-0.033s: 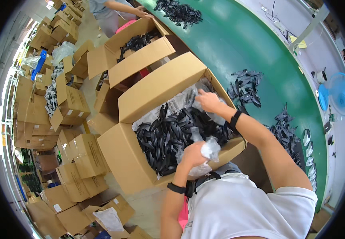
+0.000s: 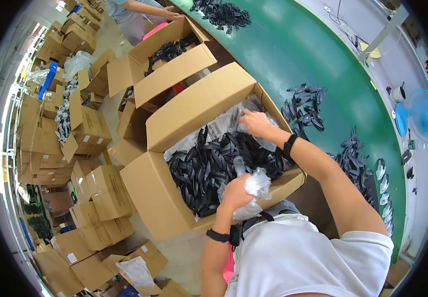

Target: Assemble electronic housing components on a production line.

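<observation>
An open cardboard box point(image 2: 159, 193) stands in front of me. It is filled with curved, glossy black plastic pieces point(image 2: 201, 171). A clear plastic bag liner point(image 2: 258, 182) lines the box and is bunched up at the near side. My left hand point(image 2: 237, 192) is closed on that bunched plastic at the box's near edge. Over the far right corner of the box, my right hand point(image 2: 256, 123) grips another part of the clear plastic with its fingers closed. Some of the pieces lie hidden under the plastic and my hands.
Along the right runs a green worktable point(image 2: 273, 44) with piles of black pieces point(image 2: 305, 106). A second open box point(image 2: 174, 69) stands beyond mine, with a person's hand point(image 2: 170, 13) at its far edge. Stacked cartons point(image 2: 107, 193) fill the left. A blue fan point(image 2: 422, 115) stands at the right.
Both hands have shifted very slightly, the right a little to the left and the left slightly upward. Both still hold the plastic.
</observation>
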`<action>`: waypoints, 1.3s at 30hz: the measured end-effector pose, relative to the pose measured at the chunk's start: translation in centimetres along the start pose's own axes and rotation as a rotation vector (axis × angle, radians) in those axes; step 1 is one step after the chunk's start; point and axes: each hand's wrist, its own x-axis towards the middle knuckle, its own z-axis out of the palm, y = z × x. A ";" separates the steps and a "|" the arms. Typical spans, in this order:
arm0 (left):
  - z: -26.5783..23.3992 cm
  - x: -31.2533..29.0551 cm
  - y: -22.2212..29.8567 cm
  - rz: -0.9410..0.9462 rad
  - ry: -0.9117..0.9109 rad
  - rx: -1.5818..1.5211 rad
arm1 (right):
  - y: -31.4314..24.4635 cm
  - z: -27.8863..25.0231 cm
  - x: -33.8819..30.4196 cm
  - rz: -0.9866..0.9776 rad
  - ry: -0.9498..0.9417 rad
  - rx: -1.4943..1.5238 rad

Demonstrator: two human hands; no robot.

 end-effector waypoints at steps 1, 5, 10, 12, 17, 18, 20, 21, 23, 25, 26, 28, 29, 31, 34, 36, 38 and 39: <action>-0.2 -1.2 -1.0 0.003 0.029 -0.113 | -0.8 -0.2 1.1 -0.024 -0.066 -0.068; -2.0 -5.1 -0.9 -0.164 0.124 -0.471 | -2.8 1.8 0.8 -0.270 -0.018 -0.193; -1.2 -8.6 -3.2 -0.240 0.293 -0.534 | -3.3 3.6 1.3 -0.253 -0.103 -0.235; -1.0 -8.6 -3.4 -0.277 0.360 -0.608 | -2.3 3.3 1.6 -0.168 -0.020 -0.139; -1.2 -7.7 -3.7 -0.211 0.381 -0.593 | -3.7 -1.3 -1.8 0.168 0.185 0.862; -1.5 -7.3 -3.7 -0.165 0.373 -0.611 | -3.5 -1.2 -2.3 0.009 0.049 0.489; -1.6 -7.0 -3.6 -0.195 0.356 -0.609 | -3.3 -0.8 -4.3 0.173 -0.144 1.162; -1.3 -6.9 -3.3 -0.179 0.382 -0.648 | -3.1 -1.0 -5.2 0.177 -0.148 1.155; -0.9 -6.5 -3.6 -0.188 0.402 -0.751 | -2.6 -1.3 -6.6 0.023 -0.059 1.008; -1.6 -6.3 -3.1 -0.195 0.361 -0.699 | -3.1 -2.9 -7.1 0.248 -0.152 1.185; -1.8 -6.3 -3.0 -0.204 0.330 -0.644 | -3.3 -3.0 -7.4 0.445 -0.046 1.397; -0.3 -6.7 -4.5 -0.201 0.268 -0.683 | -1.2 -3.1 -7.2 0.343 -0.023 1.353; 0.4 -7.0 -5.0 -0.223 0.296 -0.722 | -1.1 -3.3 -6.9 0.372 -0.048 0.787; 1.4 -6.8 -6.2 -0.236 0.365 -0.677 | -1.9 -4.9 -4.4 0.473 -0.105 0.123; 1.1 -6.0 -4.7 -0.206 0.276 -0.694 | 0.9 -1.2 -1.2 0.586 -0.084 0.008; 1.2 -6.0 -4.6 -0.213 0.263 -0.666 | 1.7 1.0 -0.6 0.499 -0.077 -0.070; 1.1 -6.0 -4.6 -0.223 0.252 -0.639 | 1.7 1.2 0.1 0.480 -0.065 -0.157; 0.8 -6.0 -4.0 -0.236 0.245 -0.675 | 1.9 0.7 0.1 0.478 -0.036 -0.086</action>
